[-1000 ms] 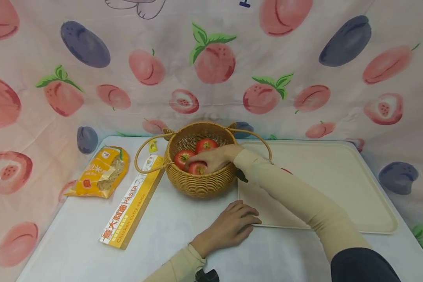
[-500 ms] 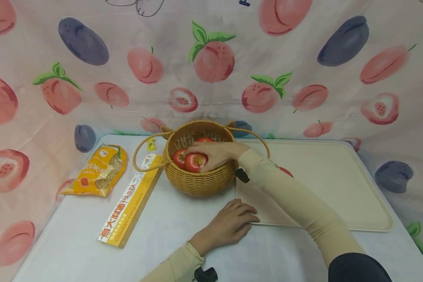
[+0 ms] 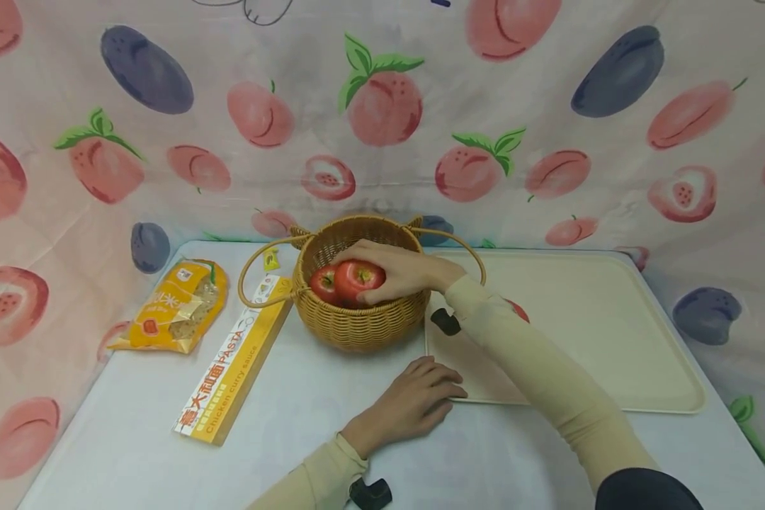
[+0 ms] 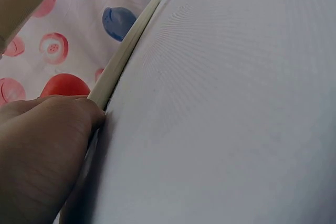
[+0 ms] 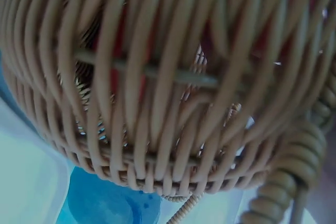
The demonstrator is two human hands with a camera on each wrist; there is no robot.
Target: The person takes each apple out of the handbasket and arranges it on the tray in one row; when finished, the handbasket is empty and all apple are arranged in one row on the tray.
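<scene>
the right hand [image 3: 408, 270] grips a red apple [image 3: 358, 280] at the mouth of the basket [image 3: 360, 331], left of the tray [image 3: 602, 326]

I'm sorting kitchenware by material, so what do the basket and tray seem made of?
Basket: wicker or wicker-look plastic, slightly glossy; rounded tan strands are visibly woven. Tray: probably plastic, though I can't be certain; its cream surface looks smooth, even, fairly matte.
</scene>
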